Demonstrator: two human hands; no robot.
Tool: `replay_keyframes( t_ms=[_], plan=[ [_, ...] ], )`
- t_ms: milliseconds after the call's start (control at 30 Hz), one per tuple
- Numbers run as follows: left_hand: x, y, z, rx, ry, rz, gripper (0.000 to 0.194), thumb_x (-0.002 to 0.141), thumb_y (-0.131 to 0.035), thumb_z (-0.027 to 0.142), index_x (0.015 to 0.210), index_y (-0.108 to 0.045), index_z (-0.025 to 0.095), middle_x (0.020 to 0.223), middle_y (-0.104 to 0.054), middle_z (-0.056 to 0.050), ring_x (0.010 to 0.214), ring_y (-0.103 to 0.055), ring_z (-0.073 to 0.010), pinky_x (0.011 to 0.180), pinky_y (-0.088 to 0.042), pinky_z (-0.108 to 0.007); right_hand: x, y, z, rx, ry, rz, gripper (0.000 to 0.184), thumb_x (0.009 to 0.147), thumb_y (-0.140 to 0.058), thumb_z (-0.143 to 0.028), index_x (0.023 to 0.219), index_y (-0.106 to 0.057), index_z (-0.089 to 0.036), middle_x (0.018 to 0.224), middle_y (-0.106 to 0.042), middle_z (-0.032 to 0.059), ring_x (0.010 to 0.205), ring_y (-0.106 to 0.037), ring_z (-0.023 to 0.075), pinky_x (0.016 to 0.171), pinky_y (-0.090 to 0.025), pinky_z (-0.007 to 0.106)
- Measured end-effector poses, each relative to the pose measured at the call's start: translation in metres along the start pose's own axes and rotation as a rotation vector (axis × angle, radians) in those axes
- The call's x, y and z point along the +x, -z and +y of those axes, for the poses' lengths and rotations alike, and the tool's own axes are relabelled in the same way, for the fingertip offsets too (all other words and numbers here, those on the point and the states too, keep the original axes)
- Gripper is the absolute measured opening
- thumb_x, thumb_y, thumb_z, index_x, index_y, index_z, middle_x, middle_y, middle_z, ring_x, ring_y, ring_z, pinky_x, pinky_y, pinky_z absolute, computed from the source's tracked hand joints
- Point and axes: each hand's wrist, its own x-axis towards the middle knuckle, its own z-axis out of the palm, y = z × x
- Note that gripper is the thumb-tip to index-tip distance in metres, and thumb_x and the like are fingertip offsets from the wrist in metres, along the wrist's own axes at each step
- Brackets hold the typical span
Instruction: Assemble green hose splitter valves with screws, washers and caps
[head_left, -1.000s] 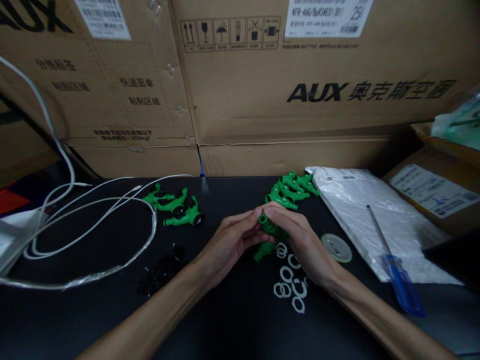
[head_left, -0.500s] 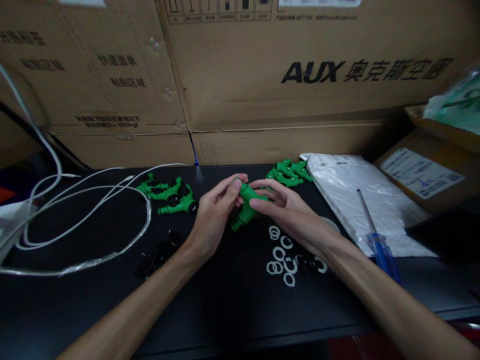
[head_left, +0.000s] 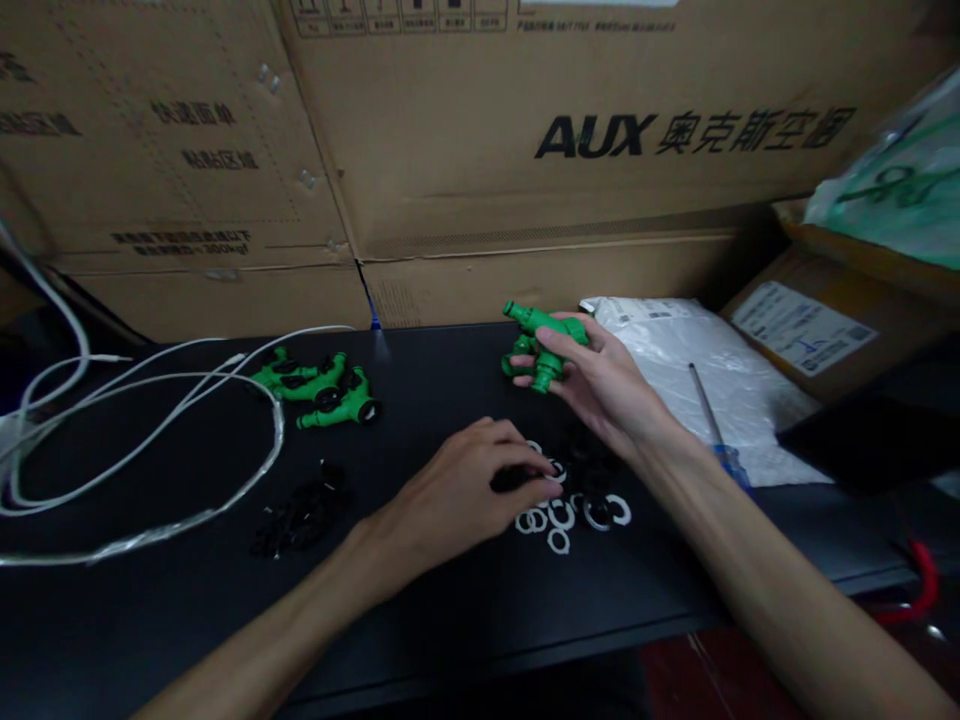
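My right hand is closed around a green Y-shaped hose connector, raised at the back of the table. More green fittings show just behind it, partly covered by my fingers. Lower down, my left hand is bent over a scatter of white ring washers. Its thumb and forefinger pinch at one white washer that lies among them. Several dark rings lie close by, hard to make out against the black table.
Green Y connectors with black parts lie at the left, beside a looped white cable. Small black pieces sit in front of them. A white plastic mailer with a screwdriver on it is at the right. Large cartons stand behind.
Both hands were together at the green connector. My left hand has let go and moved down to the white washers. My right hand has moved up and away with the connector, to the green pile.
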Motion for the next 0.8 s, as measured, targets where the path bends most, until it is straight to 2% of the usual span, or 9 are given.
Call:
replay_keyframes(
  t_ms=[100, 200, 300, 400, 500, 600, 700, 800],
  plan=[
    [-0.004, -0.014, 0.003, 0.136, -0.061, -0.104, 0.027, 0.094, -0.069, 0.036, 0.116, -0.077, 0.023, 0.110, -0.071, -0.008, 0.105, -0.064, -0.0247, 0.098, -0.045, -0.039, -0.001, -0.002, 0.002, -0.037, 0.033, -0.015, 0.040, 0.071, -0.087, -0.032, 0.092, -0.054, -0.023, 0.080, -0.066, -0.0033, 0.069, -0.066, 0.0148, 0.056, -0.053, 0.026],
    [-0.004, -0.021, 0.000, 0.169, -0.065, -0.128, 0.023, 0.095, -0.068, 0.031, 0.114, -0.077, 0.023, 0.110, -0.070, -0.008, 0.105, -0.063, -0.0245, 0.098, -0.046, -0.040, -0.004, -0.004, 0.005, -0.092, 0.024, -0.064, 0.036, 0.075, -0.085, -0.036, 0.091, -0.056, -0.022, 0.074, -0.065, -0.0037, 0.062, -0.061, 0.0118, 0.053, -0.047, 0.024],
    [-0.002, -0.021, 0.001, 0.112, -0.053, -0.105, 0.017, 0.093, -0.069, 0.028, 0.107, -0.078, 0.022, 0.107, -0.070, -0.007, 0.103, -0.063, -0.0232, 0.093, -0.048, -0.036, -0.006, -0.007, 0.007, -0.079, -0.032, -0.121, 0.037, 0.076, -0.084, -0.040, 0.094, -0.058, -0.021, 0.081, -0.069, -0.0014, 0.069, -0.065, 0.0135, 0.059, -0.050, 0.026],
    [0.000, -0.015, 0.005, 0.011, -0.003, -0.066, 0.011, 0.091, -0.073, 0.028, 0.098, -0.078, 0.021, 0.096, -0.071, -0.005, 0.090, -0.064, -0.0202, 0.083, -0.049, -0.031, -0.007, -0.009, 0.009, -0.032, -0.060, -0.098, 0.039, 0.074, -0.085, -0.041, 0.095, -0.057, -0.022, 0.086, -0.070, -0.0011, 0.079, -0.069, 0.0171, 0.072, -0.055, 0.033],
    [0.004, -0.006, 0.008, -0.132, 0.076, 0.037, 0.015, 0.089, -0.075, 0.036, 0.094, -0.078, 0.022, 0.084, -0.070, -0.002, 0.074, -0.061, -0.0166, 0.071, -0.046, -0.027, -0.007, -0.008, 0.010, -0.053, -0.009, -0.015, 0.037, 0.077, -0.083, -0.042, 0.095, -0.056, -0.024, 0.086, -0.072, -0.0017, 0.088, -0.069, 0.0178, 0.081, -0.050, 0.033],
    [0.008, 0.005, 0.002, -0.344, 0.168, 0.223, 0.019, 0.088, -0.075, 0.038, 0.097, -0.076, 0.021, 0.085, -0.072, -0.002, 0.075, -0.063, -0.0158, 0.070, -0.046, -0.027, -0.004, -0.006, 0.010, -0.050, 0.029, 0.022, 0.037, 0.077, -0.083, -0.042, 0.092, -0.056, -0.023, 0.089, -0.074, -0.0013, 0.090, -0.068, 0.0172, 0.075, -0.046, 0.030],
    [0.012, 0.013, -0.008, -0.532, 0.247, 0.392, 0.020, 0.084, -0.078, 0.035, 0.094, -0.073, 0.019, 0.085, -0.072, -0.002, 0.072, -0.063, -0.0143, 0.068, -0.048, -0.026, -0.004, -0.006, 0.010, 0.054, 0.008, -0.003, 0.038, 0.075, -0.086, -0.036, 0.093, -0.054, -0.023, 0.093, -0.074, -0.0007, 0.090, -0.069, 0.0160, 0.075, -0.049, 0.029],
    [0.014, 0.018, -0.015, -0.629, 0.311, 0.481, 0.023, 0.081, -0.080, 0.036, 0.089, -0.071, 0.016, 0.083, -0.073, -0.002, 0.066, -0.061, -0.0130, 0.066, -0.048, -0.027, -0.005, -0.008, 0.010, 0.117, -0.031, -0.016, 0.039, 0.074, -0.087, -0.029, 0.095, -0.055, -0.023, 0.096, -0.075, 0.0003, 0.092, -0.071, 0.0166, 0.087, -0.055, 0.034]
  ],
)
